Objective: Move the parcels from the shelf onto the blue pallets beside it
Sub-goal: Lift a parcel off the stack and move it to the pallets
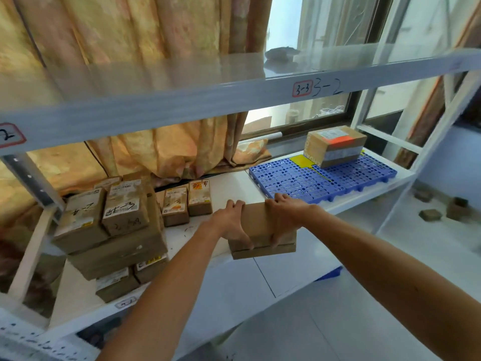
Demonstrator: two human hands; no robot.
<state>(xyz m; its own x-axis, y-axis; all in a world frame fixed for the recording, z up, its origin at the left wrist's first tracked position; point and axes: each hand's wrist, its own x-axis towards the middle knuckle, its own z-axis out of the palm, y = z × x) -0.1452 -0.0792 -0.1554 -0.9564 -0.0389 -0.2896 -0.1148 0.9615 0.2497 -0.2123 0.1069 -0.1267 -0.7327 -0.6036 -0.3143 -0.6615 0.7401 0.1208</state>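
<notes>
1. Hands. The left hand [230, 222] and the right hand [285, 217] both grip one plain brown parcel [261, 225] at frame centre. On each hand the fingers curl over the far top edge and the thumb runs down the near face. The left hand takes the left end, the right hand the right end.

2. Held item. No writing or label shows on the visible faces of the plain brown parcel. It sits over the front edge of the white shelf board [234, 183]. It cannot be told whether it rests on the board or is lifted off it.

3. Target. The blue pallets [294, 178], perforated, lie on the same board to the right of centre, just beyond the right hand. One taped box [335, 145] stands on their far part. It carries an orange label on top and a pale tape band around it, and the print on its side is too blurred to read. A yellow tag [300, 160] lies on the pallets just left of this box.

4. Remaining stock. A stack of parcels [122, 230] occupies the lower left of the board, well apart from the pallets. The parcels bear white shipping labels and black marker scrawl, which is not legible. Two small parcels [187, 203] stand upright side by side between the stack and the left hand, one with orange marking on top.

5. Shelf marking. The upper beam [182, 100] carries a red-bordered sticker [302, 89] reading "3-3", with "3-2" handwritten just beside it. A second red-bordered sticker [9, 135] at the left frame edge shows "2".
</notes>
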